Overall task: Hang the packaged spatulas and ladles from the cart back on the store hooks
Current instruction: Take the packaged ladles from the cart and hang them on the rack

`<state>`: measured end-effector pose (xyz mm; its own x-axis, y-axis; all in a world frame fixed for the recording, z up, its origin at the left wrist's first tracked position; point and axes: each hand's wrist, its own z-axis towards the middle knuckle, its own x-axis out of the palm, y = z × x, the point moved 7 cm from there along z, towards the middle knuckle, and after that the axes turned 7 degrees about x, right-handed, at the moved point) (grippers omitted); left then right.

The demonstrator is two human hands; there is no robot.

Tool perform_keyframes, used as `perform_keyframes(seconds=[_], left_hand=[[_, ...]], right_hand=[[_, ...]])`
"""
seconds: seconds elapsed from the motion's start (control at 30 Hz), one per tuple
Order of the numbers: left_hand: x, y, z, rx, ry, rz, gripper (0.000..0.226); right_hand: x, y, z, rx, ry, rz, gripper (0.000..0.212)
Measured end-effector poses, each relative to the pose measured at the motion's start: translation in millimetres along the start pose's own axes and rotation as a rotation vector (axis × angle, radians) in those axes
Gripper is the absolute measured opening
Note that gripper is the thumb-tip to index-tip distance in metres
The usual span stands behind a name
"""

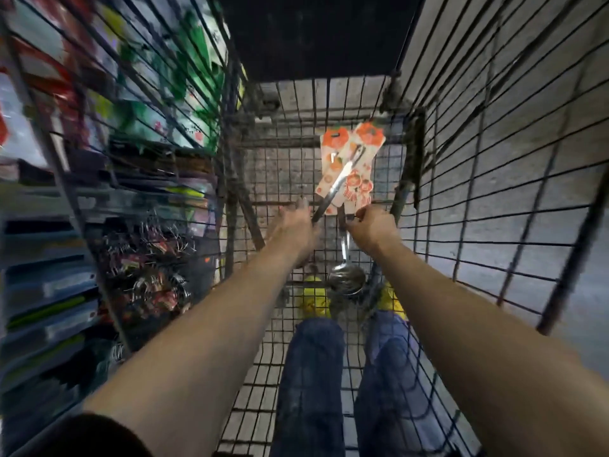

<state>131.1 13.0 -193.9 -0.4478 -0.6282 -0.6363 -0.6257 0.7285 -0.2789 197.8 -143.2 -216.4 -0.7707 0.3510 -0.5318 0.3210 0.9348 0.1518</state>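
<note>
Forearms reach into the wire cart (478, 192): left grip (293, 225) curls round the handle of a carded utensil (339, 174), right grip (372, 229) pinches the carded ladle (347, 278). Neither is hung yet.

Both your arms reach forward and down, nearly straight, bare from above the elbow to the wrist. A dark sleeve (82, 437) covers your left upper arm. Your left hand (293, 227) is blurred and turns its back to the camera, its fingers curled round the thin metal handle of a packaged utensil (336, 183). Your right hand (372, 225) is level with it, knuckles up, with fingers and thumb closed on the handle of a ladle (347, 278). The two hands are near each other but apart. Each wrist runs straight in line with its forearm.
</note>
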Motion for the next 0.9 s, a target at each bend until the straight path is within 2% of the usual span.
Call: perform_keyframes(seconds=[0.13, 0.23, 0.33, 0.47, 0.6, 0.7, 0.73, 0.9], left_hand=[[20, 12, 26, 0.041, -0.119, -0.009, 0.044], [23, 15, 37, 0.105, -0.204, -0.038, 0.031], [24, 9, 38, 0.128, -0.23, -0.035, 0.014], [18, 12, 31, 0.036, -0.248, -0.142, 0.006], [22, 19, 18, -0.009, -0.079, -0.358, 0.015], [11, 20, 1, 0.031, -0.056, -0.513, 0.012], [6, 21, -6, 0.052, -0.055, -0.569, 0.007], [-29, 15, -48, 0.085, -0.062, -0.655, 0.015]], right_hand=[[30, -5, 29, 0.014, -0.037, 0.093, 0.054], [27, -1, 27, 0.03, -0.103, 0.016, 0.057], [23, -2, 25, 0.017, -0.189, -0.041, 0.05], [20, -8, 21, 0.011, -0.193, 0.06, 0.032], [12, -13, 11, -0.087, -0.142, 0.054, 0.013], [5, -19, 0, -0.047, -0.064, 0.189, 0.005], [2, -22, -5, -0.021, -0.044, 0.266, 0.005], [-24, -21, -43, -0.001, -0.024, 0.535, 0.02]])
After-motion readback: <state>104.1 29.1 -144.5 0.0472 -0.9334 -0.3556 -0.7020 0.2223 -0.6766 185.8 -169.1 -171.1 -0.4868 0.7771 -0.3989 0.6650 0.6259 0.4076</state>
